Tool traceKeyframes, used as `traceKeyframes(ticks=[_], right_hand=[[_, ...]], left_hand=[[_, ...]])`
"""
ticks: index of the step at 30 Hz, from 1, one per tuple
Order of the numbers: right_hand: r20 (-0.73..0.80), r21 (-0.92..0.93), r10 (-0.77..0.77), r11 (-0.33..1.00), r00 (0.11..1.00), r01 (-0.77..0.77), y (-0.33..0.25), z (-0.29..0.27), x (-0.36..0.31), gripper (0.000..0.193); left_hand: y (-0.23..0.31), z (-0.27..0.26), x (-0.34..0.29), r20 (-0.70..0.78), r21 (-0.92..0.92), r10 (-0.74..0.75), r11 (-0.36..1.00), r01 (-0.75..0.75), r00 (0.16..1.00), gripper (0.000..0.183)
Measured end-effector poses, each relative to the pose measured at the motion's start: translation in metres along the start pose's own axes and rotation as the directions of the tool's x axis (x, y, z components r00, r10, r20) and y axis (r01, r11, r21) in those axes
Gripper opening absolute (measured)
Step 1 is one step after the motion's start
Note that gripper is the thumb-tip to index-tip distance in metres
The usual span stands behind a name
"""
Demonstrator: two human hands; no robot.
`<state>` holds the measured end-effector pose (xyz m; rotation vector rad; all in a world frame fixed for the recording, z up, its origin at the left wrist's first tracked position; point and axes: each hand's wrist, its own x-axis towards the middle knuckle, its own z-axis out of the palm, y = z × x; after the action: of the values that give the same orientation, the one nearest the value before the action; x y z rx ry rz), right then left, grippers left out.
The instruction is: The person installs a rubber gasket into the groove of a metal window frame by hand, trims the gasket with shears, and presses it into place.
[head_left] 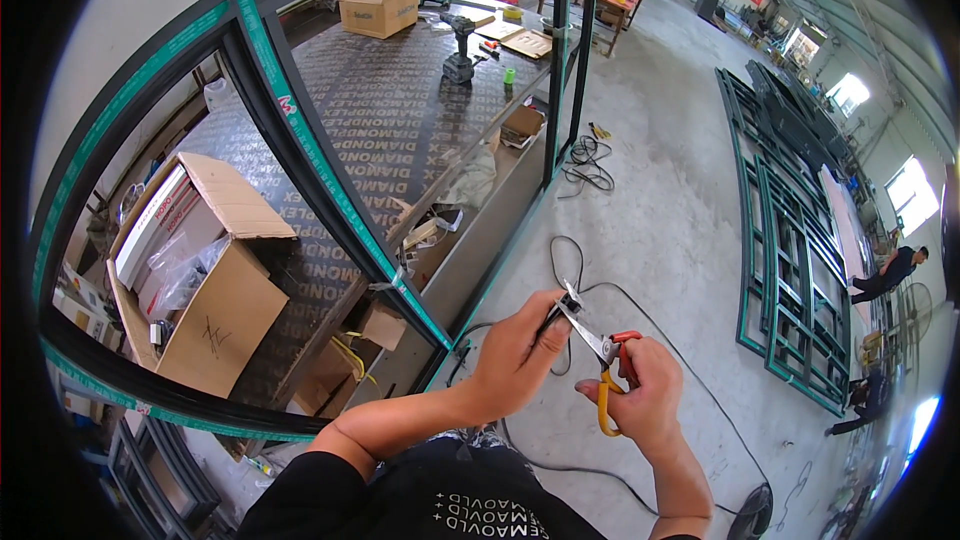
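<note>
My left hand is closed in a pinch on a small black strip, probably rubber; its end sticks out past the thumb and fingertips. A pair of scissors with one red and one yellow handle is in my right hand, fingers wrapped round the grips. The metal blades reach up and left to the strip's end, apparently on either side of it. Most of the strip's length is hidden by my left hand. To the left of my hands stands a dark metal frame with green tape along it.
Behind the frame is a workbench with a cordless drill and a cardboard box. Another open cardboard box sits nearer. A black cable winds over the floor. Stacked frames and a person are at right.
</note>
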<state>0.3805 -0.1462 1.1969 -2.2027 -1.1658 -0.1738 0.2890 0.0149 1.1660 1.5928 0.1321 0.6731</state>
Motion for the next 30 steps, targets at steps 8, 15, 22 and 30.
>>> traceKeyframes(ticks=[8, 15, 22, 30], right_hand=[[0.005, 0.01, -0.056, 0.998, 0.998, 0.056, 0.013, 0.005, -0.003, 0.052], [0.085, 0.574, 0.465, 0.7, 0.881, -0.424, 0.054, 0.035, -0.002, 0.022], [0.484, 0.128, 0.408, 0.842, 0.774, -0.524, 0.124, 0.171, 0.028, 0.024], [0.422, 0.106, -0.001, 0.993, 0.906, -0.048, 0.073, 0.369, 0.11, 0.025]], left_hand=[[-0.005, -0.001, -0.001, 0.045, -0.035, -0.029, 0.999, 0.031, 0.999, 0.023], [-0.004, -0.021, 0.004, 0.245, -0.445, -0.234, 0.835, 0.324, 0.941, 0.029], [-0.014, -0.075, -0.022, 0.152, -0.67, -0.375, 0.641, 0.374, 0.914, 0.03], [-0.03, -0.17, -0.063, -0.166, -0.768, -0.524, 0.6, 0.224, 0.835, 0.029]])
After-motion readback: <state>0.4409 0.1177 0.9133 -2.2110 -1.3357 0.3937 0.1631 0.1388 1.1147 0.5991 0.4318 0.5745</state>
